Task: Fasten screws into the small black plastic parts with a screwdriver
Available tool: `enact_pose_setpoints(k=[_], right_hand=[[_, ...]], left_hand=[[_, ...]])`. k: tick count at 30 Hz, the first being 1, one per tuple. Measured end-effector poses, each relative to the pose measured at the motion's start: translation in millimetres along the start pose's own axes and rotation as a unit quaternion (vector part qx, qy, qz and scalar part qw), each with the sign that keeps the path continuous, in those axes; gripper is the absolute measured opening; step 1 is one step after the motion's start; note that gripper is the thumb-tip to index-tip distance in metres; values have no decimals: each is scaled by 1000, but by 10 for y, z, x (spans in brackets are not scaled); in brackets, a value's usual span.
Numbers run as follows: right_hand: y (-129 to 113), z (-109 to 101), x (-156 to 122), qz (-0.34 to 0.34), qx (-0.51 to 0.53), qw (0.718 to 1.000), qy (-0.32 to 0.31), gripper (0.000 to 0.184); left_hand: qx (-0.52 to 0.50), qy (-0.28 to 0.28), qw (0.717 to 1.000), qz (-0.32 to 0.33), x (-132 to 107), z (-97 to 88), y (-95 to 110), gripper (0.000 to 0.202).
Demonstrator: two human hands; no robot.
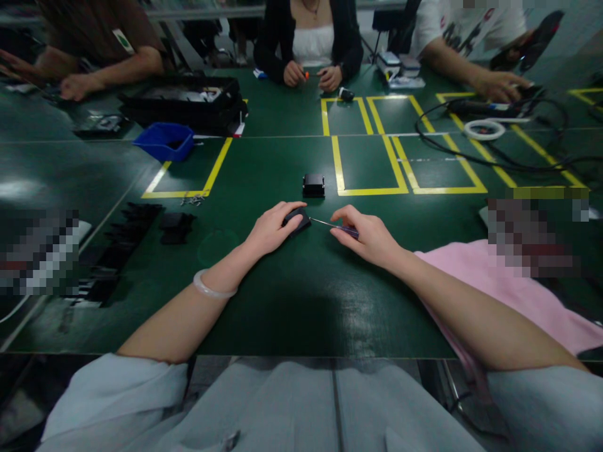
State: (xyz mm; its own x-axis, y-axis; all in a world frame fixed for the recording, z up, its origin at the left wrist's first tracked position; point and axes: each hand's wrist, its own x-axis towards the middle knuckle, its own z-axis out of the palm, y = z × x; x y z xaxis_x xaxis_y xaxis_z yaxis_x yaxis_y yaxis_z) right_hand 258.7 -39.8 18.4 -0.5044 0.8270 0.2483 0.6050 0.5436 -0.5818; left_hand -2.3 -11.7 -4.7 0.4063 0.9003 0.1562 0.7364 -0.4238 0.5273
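Observation:
My left hand (272,227) rests on the green table (292,295), fingers closed over a small black part (296,221). My right hand (365,235) pinches a thin screwdriver (335,226) with a purple handle; its metal tip points left and meets the black part. A second small black block (313,185) lies on the table just beyond both hands, untouched. A clear bangle (211,287) circles my left wrist.
Black parts (136,235) and loose screws (193,200) lie at the left. A blue bin (164,140) and a black tray (186,100) stand behind. Yellow tape boxes (367,164), cables (494,157) and a tape roll (484,129) are at the right. Three people work opposite. Pink cloth (499,289) lies near right.

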Motion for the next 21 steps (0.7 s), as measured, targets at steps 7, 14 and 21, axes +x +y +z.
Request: enact_pose_setpoints(k=[7, 14, 21], right_hand=[[11, -2, 9, 8, -2, 1000, -2, 28], [5, 11, -6, -9, -11, 1000, 19, 24], [0, -6, 2, -1, -2, 1000, 13, 23]], left_hand=[[-2, -5, 1000, 2, -4, -10, 27, 48], [-2, -2, 1000, -3, -1, -5, 4, 48], [-1, -4, 1000, 1, -3, -17, 19, 49]])
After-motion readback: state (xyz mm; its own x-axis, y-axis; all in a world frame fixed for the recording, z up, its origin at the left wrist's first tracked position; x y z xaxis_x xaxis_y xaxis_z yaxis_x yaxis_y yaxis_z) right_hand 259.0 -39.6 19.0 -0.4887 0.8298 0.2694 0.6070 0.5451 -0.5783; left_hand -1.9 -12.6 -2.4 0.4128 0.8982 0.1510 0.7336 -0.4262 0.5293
